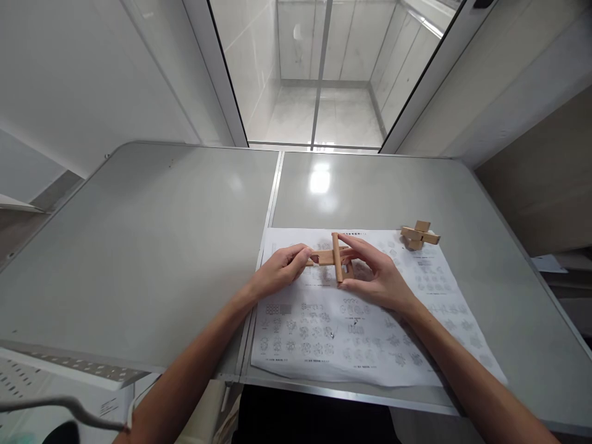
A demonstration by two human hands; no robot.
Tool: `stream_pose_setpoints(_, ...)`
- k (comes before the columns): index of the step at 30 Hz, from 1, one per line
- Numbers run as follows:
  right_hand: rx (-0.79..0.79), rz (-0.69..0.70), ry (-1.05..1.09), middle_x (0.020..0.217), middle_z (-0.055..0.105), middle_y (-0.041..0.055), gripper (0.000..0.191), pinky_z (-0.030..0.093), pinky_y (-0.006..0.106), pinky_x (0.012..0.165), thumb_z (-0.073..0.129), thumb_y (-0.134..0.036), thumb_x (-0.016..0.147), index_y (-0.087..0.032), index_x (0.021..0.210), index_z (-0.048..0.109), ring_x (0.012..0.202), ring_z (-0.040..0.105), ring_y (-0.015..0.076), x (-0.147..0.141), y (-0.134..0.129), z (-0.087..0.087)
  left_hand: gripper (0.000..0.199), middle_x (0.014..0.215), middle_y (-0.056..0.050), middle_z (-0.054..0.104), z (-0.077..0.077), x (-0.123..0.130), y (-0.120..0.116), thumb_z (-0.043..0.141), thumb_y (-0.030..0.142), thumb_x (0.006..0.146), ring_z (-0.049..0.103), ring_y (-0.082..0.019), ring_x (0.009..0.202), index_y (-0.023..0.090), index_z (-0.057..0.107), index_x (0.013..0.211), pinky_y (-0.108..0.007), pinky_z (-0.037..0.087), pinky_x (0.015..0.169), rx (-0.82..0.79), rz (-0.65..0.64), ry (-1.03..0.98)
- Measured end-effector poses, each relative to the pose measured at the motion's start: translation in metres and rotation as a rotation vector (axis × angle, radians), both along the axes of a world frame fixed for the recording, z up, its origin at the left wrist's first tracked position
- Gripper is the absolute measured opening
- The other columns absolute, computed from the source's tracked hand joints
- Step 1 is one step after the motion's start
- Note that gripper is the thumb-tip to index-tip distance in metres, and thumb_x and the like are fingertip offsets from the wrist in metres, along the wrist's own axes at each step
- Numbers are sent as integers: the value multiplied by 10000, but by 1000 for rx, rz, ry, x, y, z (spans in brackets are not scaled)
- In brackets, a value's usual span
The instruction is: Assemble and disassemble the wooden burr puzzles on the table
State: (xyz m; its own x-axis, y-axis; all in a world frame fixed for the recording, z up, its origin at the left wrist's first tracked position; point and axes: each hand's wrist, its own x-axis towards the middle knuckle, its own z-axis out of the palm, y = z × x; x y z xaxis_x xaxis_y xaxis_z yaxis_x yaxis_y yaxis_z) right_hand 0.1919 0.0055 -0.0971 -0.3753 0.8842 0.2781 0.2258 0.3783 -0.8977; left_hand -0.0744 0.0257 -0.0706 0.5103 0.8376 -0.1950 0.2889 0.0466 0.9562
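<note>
Several notched wooden pieces (pixel 338 258) are joined in a cross-like shape above a printed sheet (pixel 319 364). My left hand (pixel 282 269) pinches the left end of the horizontal pieces between thumb and fingers. My right hand (pixel 377 274) grips the upright stick, with a fingertip at its top and the thumb at its bottom. Part of the wood behind the upright stick is hidden by my right fingers. Rows of small line drawings cover the sheet under both hands.
An assembled wooden block puzzle (pixel 420 235) rests on the sheet's upper right corner. The grey table (pixel 185 234) has a metal seam left of the sheet. A glass-panelled frame stands beyond the far edge; a white perforated object (pixel 60 376) lies at lower left.
</note>
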Motion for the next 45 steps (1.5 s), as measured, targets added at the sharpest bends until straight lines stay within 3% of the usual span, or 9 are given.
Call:
stream_pose_setpoints(10,-88,99,40,1653,506,87,827,609,499,1009,863,-401,921,-447,1644,463,1182,698,290,4,2,5,486,645,52,395,4,-2,0,415,573,1105,351,-118,569,177,653,954,-258,332,558,36,-68,-20)
stream_pose_setpoints(19,17,5,1,1597,562,92,825,623,466,942,881,-423,905,-446,1631,489,1015,722,247,-1,-1,2,477,645,39,441,4,1,-2,420,525,1097,408,-138,596,161,723,1048,-255,351,558,92,17,42)
stream_pose_setpoints(28,-88,118,-4,1648,523,88,804,634,505,982,847,-420,931,-443,1640,470,1083,704,265,4,0,9,508,656,46,412,4,-2,0,401,541,1105,383,-131,591,157,731,1056,-254,348,564,74,-47,42)
stream_pose_setpoints(37,-13,25,0,1673,488,123,789,657,467,905,843,-454,931,-420,1636,488,1021,734,251,-3,-3,1,488,637,37,442,2,2,-1,416,538,1094,411,-143,607,165,710,983,-255,350,561,108,22,62)
stream_pose_setpoints(45,-114,134,-10,1694,474,84,776,660,484,936,828,-404,947,-447,1635,473,1003,710,230,4,-1,6,496,632,48,413,2,-1,0,397,533,1108,385,-130,575,160,693,970,-260,346,563,86,-51,41)
